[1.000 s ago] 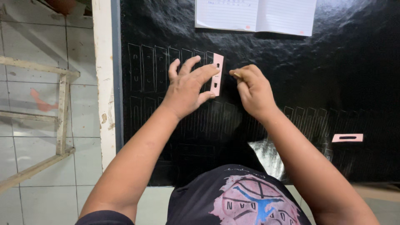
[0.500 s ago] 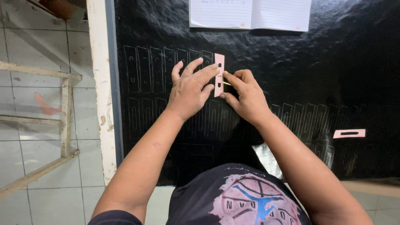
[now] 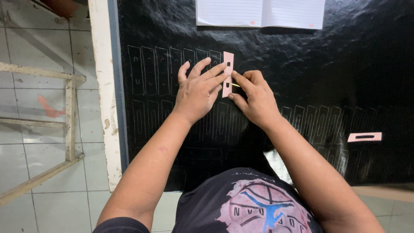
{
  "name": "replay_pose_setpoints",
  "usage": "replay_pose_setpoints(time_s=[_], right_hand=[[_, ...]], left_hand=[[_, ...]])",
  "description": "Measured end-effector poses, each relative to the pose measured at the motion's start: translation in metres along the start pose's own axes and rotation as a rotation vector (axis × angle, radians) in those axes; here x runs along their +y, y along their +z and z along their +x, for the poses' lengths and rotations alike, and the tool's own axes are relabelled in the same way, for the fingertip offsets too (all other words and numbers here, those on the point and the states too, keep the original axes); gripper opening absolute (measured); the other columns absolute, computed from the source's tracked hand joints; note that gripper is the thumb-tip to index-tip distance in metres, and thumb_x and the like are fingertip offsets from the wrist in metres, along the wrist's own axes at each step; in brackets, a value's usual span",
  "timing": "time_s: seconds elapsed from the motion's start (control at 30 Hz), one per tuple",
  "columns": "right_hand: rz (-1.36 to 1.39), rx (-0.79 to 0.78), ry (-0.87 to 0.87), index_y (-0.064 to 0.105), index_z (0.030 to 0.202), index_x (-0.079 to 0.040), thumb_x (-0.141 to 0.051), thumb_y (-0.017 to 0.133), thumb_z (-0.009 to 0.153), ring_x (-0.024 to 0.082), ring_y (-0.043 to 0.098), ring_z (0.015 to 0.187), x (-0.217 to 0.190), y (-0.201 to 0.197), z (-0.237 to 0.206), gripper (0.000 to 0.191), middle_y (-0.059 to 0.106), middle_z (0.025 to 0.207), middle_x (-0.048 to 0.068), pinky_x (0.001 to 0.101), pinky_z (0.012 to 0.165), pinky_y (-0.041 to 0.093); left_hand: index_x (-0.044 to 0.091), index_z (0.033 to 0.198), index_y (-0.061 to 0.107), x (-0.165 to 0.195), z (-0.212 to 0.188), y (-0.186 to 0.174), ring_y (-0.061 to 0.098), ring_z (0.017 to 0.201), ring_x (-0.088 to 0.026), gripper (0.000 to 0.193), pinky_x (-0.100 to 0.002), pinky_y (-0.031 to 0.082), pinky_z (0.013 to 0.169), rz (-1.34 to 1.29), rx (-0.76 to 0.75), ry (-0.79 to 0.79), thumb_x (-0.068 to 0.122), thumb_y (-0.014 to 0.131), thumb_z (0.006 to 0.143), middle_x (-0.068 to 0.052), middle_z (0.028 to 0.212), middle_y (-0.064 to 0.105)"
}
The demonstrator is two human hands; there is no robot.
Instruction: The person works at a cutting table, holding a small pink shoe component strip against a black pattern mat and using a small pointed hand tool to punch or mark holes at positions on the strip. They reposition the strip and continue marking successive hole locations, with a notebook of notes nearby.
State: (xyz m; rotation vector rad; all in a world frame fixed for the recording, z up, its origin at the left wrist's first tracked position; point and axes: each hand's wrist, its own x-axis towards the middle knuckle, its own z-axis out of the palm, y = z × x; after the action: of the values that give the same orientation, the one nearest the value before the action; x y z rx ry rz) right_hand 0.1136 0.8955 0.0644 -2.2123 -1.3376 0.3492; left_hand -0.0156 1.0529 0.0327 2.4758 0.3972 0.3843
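Left hand [image 3: 199, 91] flat, fingers spread, pinning pink template [image 3: 227, 74] to black sheet [image 3: 327, 77] on worktop, right hand [image 3: 254, 98] pinching thin stylus [image 3: 235, 85] at its edge; traced outlines in rows, notebook [image 3: 260, 13] above, tiled floor [image 3: 43, 108] left.

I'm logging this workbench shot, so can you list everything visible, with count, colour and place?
black sheet: one, black, covering the table, scored with rows of slot outlines
pink template: one, pink, upright at centre, under the left fingers
second pink template: one, pink, lying flat at right
notebook: one, white lined, open at top edge
thin tool: one, yellowish, beside the template
wooden frame: one, pale, on tiled floor at left
left hand: pressing the template
right hand: pinching the tool
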Motion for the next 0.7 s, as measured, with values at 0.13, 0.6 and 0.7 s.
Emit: replay_pose_setpoints(time_s=[0.13, 0.6, 0.7], right_hand=[[0.007, 0.003, -0.004, 0.063, 0.139, -0.007, -0.018, 0.084, 0.083, 0.03, 0.062, 0.098, 0.0, -0.001, 0.0, 0.06, 0.058, 0.114, 0.014, 0.0394, 0.083, 0.053], [0.088, -0.021, 0.079, 0.068, 0.133, -0.008, -0.019, 0.079, 0.087, 0.027, 0.063, 0.097, 0.007, 0.002, 0.002, 0.049, 0.059, 0.113, 0.013, 0.0376, 0.081, 0.054], [0.2, 0.053, 0.035, 0.071, 0.121, -0.008, -0.016, 0.07, 0.102, 0.025, 0.064, 0.103, 0.015, -0.009, 0.013, 0.021, 0.058, 0.115, 0.011, 0.0362, 0.089, 0.055]], left_hand=[[0.028, 0.129, 0.074, 0.0, 0.0, 0.002, 0.045, 0.144, -0.022, 0.035, -0.056, 0.016, 0.123, 0.025, -0.003, -0.016, 0.019, 0.069, 0.095, 0.011, 0.146, 0.062], [0.022, 0.125, 0.073, 0.003, 0.002, -0.005, 0.041, 0.144, -0.027, 0.039, -0.059, 0.013, 0.121, -0.032, -0.026, 0.001, 0.031, 0.077, 0.087, 0.005, 0.147, 0.058], [0.024, 0.116, 0.075, 0.002, 0.0, -0.003, 0.039, 0.144, -0.028, 0.03, -0.06, 0.014, 0.12, 0.023, -0.011, 0.038, 0.031, 0.077, 0.087, 0.004, 0.147, 0.055]])
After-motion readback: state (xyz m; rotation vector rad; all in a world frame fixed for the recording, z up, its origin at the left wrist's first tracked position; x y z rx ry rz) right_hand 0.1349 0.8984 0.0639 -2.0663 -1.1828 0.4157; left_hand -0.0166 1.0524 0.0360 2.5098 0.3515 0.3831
